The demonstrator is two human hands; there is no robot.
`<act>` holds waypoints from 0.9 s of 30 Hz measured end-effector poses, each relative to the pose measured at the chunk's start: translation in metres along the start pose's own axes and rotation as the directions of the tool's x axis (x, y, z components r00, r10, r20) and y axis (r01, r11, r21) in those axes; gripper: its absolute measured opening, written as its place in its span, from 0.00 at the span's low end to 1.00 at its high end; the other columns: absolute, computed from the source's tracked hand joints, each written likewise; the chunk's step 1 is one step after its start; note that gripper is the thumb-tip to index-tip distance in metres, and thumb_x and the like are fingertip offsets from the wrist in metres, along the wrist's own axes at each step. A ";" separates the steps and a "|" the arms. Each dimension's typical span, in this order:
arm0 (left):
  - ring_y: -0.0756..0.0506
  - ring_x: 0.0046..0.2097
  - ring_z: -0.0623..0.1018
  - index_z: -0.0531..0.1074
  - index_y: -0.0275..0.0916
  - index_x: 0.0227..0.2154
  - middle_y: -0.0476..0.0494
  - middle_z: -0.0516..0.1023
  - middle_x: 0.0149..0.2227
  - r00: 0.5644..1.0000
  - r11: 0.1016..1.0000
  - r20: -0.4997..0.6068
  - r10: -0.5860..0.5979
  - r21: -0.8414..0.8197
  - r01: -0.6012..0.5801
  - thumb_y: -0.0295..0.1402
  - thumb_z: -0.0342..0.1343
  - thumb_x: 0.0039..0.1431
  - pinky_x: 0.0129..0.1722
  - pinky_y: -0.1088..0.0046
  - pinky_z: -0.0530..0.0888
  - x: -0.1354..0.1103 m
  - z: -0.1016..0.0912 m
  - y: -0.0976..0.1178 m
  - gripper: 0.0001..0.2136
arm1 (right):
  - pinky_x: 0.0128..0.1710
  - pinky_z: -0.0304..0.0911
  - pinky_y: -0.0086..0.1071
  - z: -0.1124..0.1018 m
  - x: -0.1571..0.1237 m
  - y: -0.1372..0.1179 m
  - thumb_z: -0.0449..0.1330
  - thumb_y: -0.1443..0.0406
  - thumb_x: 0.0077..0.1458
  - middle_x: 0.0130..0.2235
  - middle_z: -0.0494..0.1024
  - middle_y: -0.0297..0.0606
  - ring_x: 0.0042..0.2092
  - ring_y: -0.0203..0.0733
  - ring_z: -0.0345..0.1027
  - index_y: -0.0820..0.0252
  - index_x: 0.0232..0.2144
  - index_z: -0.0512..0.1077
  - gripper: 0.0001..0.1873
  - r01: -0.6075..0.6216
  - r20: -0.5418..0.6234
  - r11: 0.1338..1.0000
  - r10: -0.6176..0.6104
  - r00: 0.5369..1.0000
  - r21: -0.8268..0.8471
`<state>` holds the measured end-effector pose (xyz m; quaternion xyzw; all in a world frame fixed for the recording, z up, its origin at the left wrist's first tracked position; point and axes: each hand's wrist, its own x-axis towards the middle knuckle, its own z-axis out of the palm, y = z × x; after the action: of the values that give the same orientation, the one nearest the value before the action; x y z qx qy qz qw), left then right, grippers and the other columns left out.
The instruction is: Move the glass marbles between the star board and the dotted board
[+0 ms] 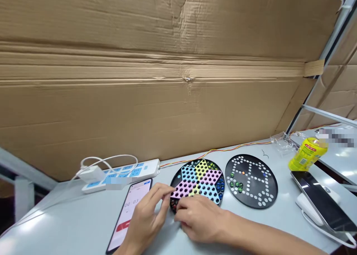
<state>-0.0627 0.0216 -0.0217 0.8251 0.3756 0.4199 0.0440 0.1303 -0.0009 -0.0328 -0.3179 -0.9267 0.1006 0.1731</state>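
A round black Chinese checkers board (pixel 198 182) lies on the table, with a star of pink, blue and yellow points full of holes. Marbles sit in pockets around its rim: blue marbles (pixel 220 186) at the right, dark red marbles (pixel 173 204) at the lower left, green ones at the top. My left hand (pixel 149 214) is at the board's left edge, index finger and thumb drawn close together by a pink point. Over the lower front rim my right hand (pixel 199 216) is bent with curled fingers. Whatever either hand's fingertips hold is hidden.
Right of the board lies a black disc (pixel 251 201) with white dots and several green marbles (pixel 237 185). A phone (pixel 118 229) shows a timer beside a power strip (pixel 150 169). A yellow can (pixel 306 154) and dark phone (pixel 326 201) stand right; cardboard (pixel 139 110) walls the back.
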 end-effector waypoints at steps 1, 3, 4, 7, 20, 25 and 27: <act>0.48 0.36 0.77 0.74 0.42 0.38 0.48 0.77 0.34 1.000 1.000 -0.005 0.002 -0.001 -0.002 0.28 0.49 0.67 0.36 0.76 0.75 0.000 0.000 0.001 0.08 | 0.34 0.60 0.32 0.002 0.001 -0.001 0.58 0.67 0.58 0.41 0.77 0.38 0.38 0.39 0.68 0.59 0.33 0.74 0.05 0.010 0.023 0.999 -0.009 1.000 -0.049; 0.48 0.36 0.78 0.74 0.42 0.38 0.48 0.77 0.34 1.000 1.000 -0.009 0.006 -0.002 -0.006 0.28 0.49 0.67 0.36 0.76 0.75 0.001 -0.001 0.002 0.08 | 0.39 0.60 0.35 0.003 -0.002 -0.001 0.57 0.66 0.60 0.43 0.78 0.38 0.42 0.42 0.68 0.60 0.33 0.74 0.05 0.011 0.027 0.995 -0.009 1.000 -0.100; 0.48 0.36 0.78 0.74 0.42 0.38 0.48 0.77 0.34 1.000 1.000 -0.008 0.010 -0.003 -0.010 0.28 0.49 0.67 0.36 0.76 0.75 0.001 -0.001 0.002 0.08 | 0.40 0.60 0.36 0.002 -0.005 0.001 0.57 0.66 0.60 0.43 0.78 0.39 0.43 0.43 0.68 0.60 0.34 0.74 0.05 0.003 0.013 0.995 -0.001 1.000 -0.103; 0.49 0.36 0.78 0.74 0.41 0.38 0.48 0.77 0.34 1.000 1.000 0.004 0.017 -0.004 -0.017 0.28 0.49 0.67 0.36 0.76 0.75 0.000 -0.001 0.003 0.08 | 0.44 0.59 0.36 -0.009 -0.020 0.014 0.57 0.67 0.60 0.44 0.78 0.41 0.45 0.44 0.68 0.60 0.37 0.74 0.05 -0.076 -0.077 0.996 0.072 0.994 -0.047; 0.48 0.35 0.79 0.75 0.42 0.37 0.47 0.79 0.34 0.999 0.999 0.030 -0.027 0.031 0.027 0.32 0.49 0.67 0.35 0.76 0.76 0.000 0.001 0.005 0.09 | 0.36 0.58 0.34 -0.072 -0.114 0.086 0.58 0.60 0.60 0.39 0.75 0.38 0.39 0.45 0.70 0.54 0.38 0.74 0.07 -0.643 0.057 0.764 0.645 0.762 -0.053; 0.47 0.31 0.80 0.77 0.44 0.41 0.49 0.83 0.35 0.976 0.955 -0.011 -0.216 0.205 0.214 0.42 0.53 0.65 0.33 0.74 0.76 -0.004 0.007 -0.005 0.11 | 0.39 0.60 0.36 -0.061 -0.120 0.081 0.53 0.62 0.64 0.43 0.74 0.40 0.41 0.45 0.71 0.54 0.42 0.72 0.09 -0.644 0.060 0.765 0.643 0.764 -0.002; 0.46 0.31 0.82 0.78 0.45 0.41 0.49 0.84 0.36 0.956 0.928 0.012 -0.292 0.243 0.280 0.44 0.53 0.64 0.31 0.74 0.77 -0.006 0.009 -0.014 0.13 | 0.39 0.61 0.36 -0.060 -0.119 0.079 0.51 0.63 0.64 0.43 0.74 0.40 0.41 0.45 0.70 0.55 0.41 0.72 0.09 -0.643 0.063 0.766 0.641 0.765 0.017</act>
<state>-0.0666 0.0295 -0.0368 0.7705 0.5385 0.3408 0.0139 0.2850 -0.0086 -0.0317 -0.6094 -0.7645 0.1795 0.1096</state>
